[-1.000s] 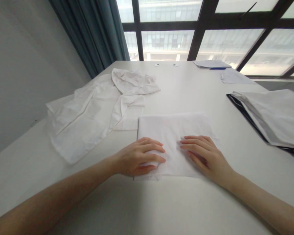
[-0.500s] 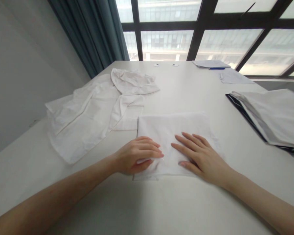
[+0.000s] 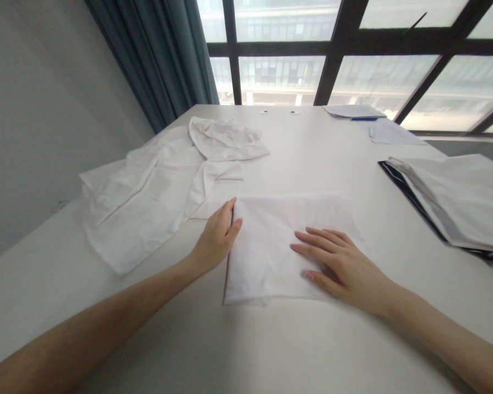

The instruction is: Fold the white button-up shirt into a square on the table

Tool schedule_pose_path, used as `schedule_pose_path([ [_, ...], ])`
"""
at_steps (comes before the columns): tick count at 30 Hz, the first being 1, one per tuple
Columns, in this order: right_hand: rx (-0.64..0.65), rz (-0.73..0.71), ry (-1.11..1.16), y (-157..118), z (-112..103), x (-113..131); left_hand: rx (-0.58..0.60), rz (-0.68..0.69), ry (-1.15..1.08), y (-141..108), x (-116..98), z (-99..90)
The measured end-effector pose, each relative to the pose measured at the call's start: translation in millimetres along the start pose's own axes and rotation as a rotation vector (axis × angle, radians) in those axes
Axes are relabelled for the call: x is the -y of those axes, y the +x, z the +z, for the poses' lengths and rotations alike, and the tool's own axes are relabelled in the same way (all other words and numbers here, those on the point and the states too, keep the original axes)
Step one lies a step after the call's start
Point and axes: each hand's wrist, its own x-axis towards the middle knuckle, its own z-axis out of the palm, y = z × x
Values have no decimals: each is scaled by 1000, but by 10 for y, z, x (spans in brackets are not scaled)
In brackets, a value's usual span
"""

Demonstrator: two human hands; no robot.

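Note:
A folded white cloth lies flat on the white table in front of me. Along its left edge rests my left hand, thumb apart from the other fingers and nothing gripped. My right hand is spread on the right part of the cloth, fingers stretched out and pointing left. Left of the cloth, a crumpled white garment is spread out, with a bunched part at its far end.
A stack of folded white fabric with a black striped piece under it lies at the right. Papers and a blue pen lie at the far right. A curtain and window stand behind the table.
My left hand has moved from the cloth's lower left area up and left to its left edge, and its thumb has spread. My right hand has stayed nearly in place.

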Motion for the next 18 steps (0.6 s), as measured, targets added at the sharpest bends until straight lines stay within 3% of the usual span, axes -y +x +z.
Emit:
schedule_pose_path([
  [7,86,-26,134,-7,-268,30,11,7,-280,0,-40,2],
  [12,-81,14,153,224,-269,-187,-12,69,-309,-37,-73,8],
  [15,-179,53,140,501,-258,-292,-46,203,-224,-72,-132,-19],
  [18,-153,51,207,807,-251,-274,-66,422,-157,-107,-196,-52],
])
